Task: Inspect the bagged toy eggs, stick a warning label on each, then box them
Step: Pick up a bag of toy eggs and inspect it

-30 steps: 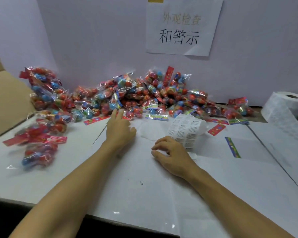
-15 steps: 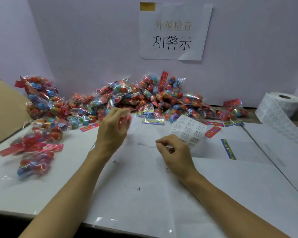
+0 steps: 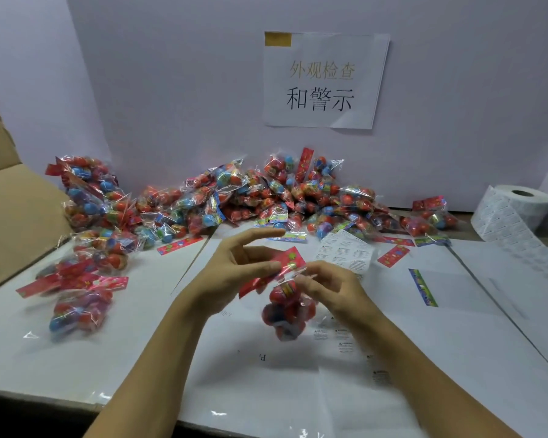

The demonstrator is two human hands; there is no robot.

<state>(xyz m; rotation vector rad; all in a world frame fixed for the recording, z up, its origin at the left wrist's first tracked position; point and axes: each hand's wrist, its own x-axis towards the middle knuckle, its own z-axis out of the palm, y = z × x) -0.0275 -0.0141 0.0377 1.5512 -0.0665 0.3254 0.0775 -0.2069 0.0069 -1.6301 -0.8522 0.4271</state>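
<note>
bag of eggs point(image 3: 287, 311) mid-table, header pinched by left hand point(image 3: 231, 273) and right hand point(image 3: 332, 287) fingers; pile point(image 3: 266, 197) behind.

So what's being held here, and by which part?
A clear plastic bag of red and blue toy eggs, held up by its red card header: left hand pinches the header; right hand fingers touch just below it.

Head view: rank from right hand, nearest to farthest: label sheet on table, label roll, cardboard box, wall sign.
From the right hand:
1. Label sheet, flat on the table just behind the hand.
2. Label roll, far right, by the wall.
3. Wall sign, up on the wall, behind the bag pile.
4. Cardboard box, far left edge.
Items 2 and 3 are close to call.
</note>
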